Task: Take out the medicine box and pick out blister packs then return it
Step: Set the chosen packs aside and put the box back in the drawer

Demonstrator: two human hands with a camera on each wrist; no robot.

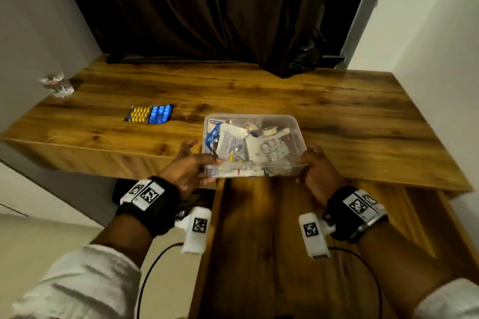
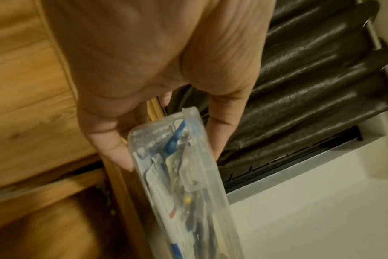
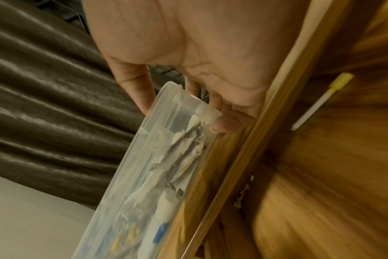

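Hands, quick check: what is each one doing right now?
Left hand: grips the left end of the clear medicine box.
Right hand: grips the box's right end.

You see a clear medicine box (image 1: 252, 146), yellow and blue blister packs (image 1: 149, 114), a streaky brown wood-grain counter (image 1: 337, 111), and a dark brown curtain (image 1: 207, 8).

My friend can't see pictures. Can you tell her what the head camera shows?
Two hands, left hand and right hand, hold a clear medicine box above the wooden table's front edge. Yellow and blue blister packs lie on the table to the left, beyond them a glass.
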